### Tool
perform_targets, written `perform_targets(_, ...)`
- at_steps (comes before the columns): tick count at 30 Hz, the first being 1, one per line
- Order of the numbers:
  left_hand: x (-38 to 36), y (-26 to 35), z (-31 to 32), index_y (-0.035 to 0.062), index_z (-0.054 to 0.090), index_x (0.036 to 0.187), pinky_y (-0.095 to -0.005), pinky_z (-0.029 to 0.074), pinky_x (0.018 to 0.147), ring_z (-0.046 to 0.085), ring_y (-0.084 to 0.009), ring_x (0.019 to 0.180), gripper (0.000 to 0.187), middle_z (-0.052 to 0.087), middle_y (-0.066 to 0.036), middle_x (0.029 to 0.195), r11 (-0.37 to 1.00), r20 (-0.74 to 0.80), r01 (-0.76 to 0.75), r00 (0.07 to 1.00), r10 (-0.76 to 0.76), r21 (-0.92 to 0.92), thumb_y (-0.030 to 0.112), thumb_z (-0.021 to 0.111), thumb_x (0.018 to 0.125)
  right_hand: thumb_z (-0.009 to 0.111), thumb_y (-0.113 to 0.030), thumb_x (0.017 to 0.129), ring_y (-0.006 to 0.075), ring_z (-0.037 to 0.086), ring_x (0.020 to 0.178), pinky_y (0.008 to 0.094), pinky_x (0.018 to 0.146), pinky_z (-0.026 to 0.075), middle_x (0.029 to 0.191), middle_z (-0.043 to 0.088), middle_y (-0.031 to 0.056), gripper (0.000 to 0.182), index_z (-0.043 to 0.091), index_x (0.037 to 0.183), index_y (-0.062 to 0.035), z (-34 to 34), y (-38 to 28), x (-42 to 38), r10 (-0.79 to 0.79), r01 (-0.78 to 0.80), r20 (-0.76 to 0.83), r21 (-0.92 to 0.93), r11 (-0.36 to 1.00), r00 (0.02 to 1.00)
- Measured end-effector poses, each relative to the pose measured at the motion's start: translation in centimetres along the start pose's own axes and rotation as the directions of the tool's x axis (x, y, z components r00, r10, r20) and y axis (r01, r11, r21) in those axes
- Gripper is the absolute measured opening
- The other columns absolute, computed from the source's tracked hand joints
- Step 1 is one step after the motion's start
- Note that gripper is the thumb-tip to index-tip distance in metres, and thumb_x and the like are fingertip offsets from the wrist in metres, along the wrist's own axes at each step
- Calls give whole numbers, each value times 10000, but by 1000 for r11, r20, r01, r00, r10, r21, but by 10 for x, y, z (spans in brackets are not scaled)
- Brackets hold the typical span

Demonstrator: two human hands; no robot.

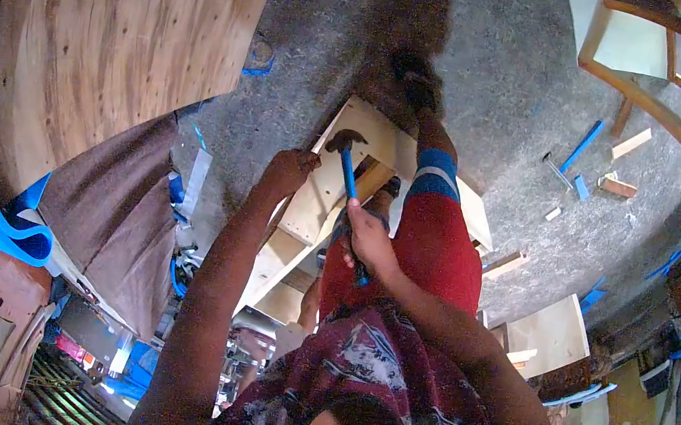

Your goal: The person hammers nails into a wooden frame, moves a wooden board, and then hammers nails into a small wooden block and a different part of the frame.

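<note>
My right hand (370, 243) is wrapped around the blue handle of a claw hammer (349, 169). The hammer's dark head hangs over a pale wooden box-like piece (312, 208), which lies slanted beside my legs. At the left edge of this piece, my left hand (287, 173) is closed with its fingertips pinched together. What those fingers hold, if anything, is too small to make out. A gap with a darker wooden strip (376, 179) shows in the piece, to the right of the hammer.
A large plywood sheet (126, 42) and brown cloth (120, 212) lie left. On the concrete floor (505, 87) to the right are a blue-handled tool (581, 145), wood offcuts (631, 144) and a pale wooden box (550, 333). A wooden frame (655, 108) stands upper right.
</note>
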State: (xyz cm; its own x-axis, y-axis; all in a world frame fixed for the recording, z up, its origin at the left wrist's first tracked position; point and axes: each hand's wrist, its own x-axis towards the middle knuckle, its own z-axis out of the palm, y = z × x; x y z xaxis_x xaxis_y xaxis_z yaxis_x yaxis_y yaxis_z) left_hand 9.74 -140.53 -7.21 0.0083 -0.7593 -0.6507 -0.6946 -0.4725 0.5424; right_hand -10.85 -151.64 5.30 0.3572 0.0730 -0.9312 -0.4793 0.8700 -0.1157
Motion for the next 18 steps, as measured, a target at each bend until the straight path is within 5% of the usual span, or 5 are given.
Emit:
perform_targets(6,0,6,-6,64,664,909,-421,486,788,615,-335,840,225,652,-147,894,1000,-26,5,1000,-5,11,218,506,861,329,-528,939,175,433,301,318,315,342,452,428,45,539,453,736,-45,3,-9,-2,-49,65,-86,185,981,995)
perform_targets(9,-1,13,-10,68,677,899,-419,485,792,617,-332,841,236,654,-151,883,997,-40,47,998,-49,-55,235,513,866,324,-533,938,172,430,302,314,318,342,451,414,40,547,451,706,-54,4,12,12,-254,256,-123,4,967,959)
perform_targets(12,-4,6,-2,67,684,889,-413,486,797,620,-328,853,238,654,-162,891,993,-34,67,997,-71,-97,245,529,861,305,-508,951,161,428,342,290,317,339,509,445,52,524,442,715,-60,2,-8,-2,43,-43,13,-26,999,999)
perform_targets(15,2,1,-1,64,685,890,-404,488,801,623,-321,869,221,656,-165,910,993,-30,85,996,-87,-83,240,559,845,301,-502,953,155,426,343,287,308,333,513,449,50,514,429,712,-67,0,-19,-5,-84,98,-94,156,983,992)
perform_targets(18,0,-1,1,57,684,892,-397,492,799,626,-317,868,214,659,-160,917,991,-26,82,996,-85,-103,235,585,830,325,-499,949,157,416,337,288,304,341,522,448,51,501,424,709,-70,5,-12,0,-126,134,-98,78,988,987)
